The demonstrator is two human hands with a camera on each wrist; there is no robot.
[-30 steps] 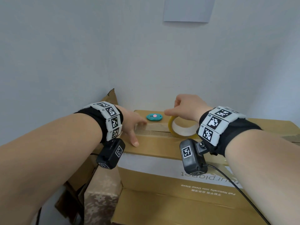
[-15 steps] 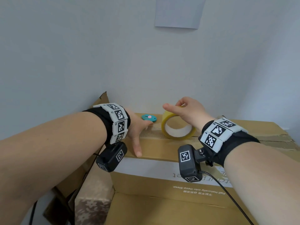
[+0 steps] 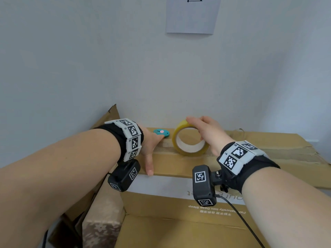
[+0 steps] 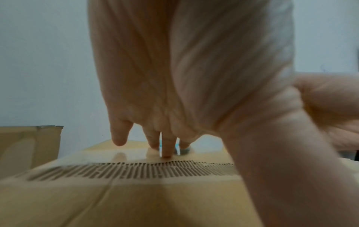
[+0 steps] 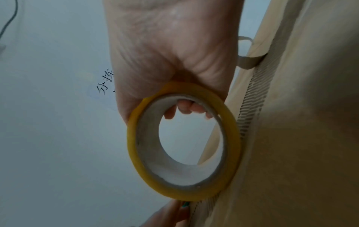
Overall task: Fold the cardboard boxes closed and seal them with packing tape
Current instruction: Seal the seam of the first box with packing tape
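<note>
A closed cardboard box (image 3: 179, 167) stands against the wall, with a torn, corrugated strip along its top seam (image 4: 136, 170). My left hand (image 3: 152, 149) lies flat on the box's left end. Its fingers (image 4: 167, 147) are straight and press on the glossy strip by the seam, and the thumb reaches the near edge. My right hand (image 3: 198, 129) grips a yellow tape roll (image 3: 189, 153) that stands on edge on the seam. In the right wrist view the fingers (image 5: 186, 107) curl inside the core of the tape roll (image 5: 182, 190). A teal cutter (image 3: 162, 133) lies behind my left fingertips.
Below and in front sits a second box (image 3: 179, 233) with its top open. A raised cardboard flap (image 3: 109, 117) stands at the left by the wall. A patterned cloth-covered block (image 3: 102, 228) is at the lower left. A black cable (image 3: 241, 221) hangs from my right wrist camera.
My right hand has tipped the tape roll more upright and moved it slightly left, towards the cutter. My left hand stays flat on the box. The head view has tilted upward.
</note>
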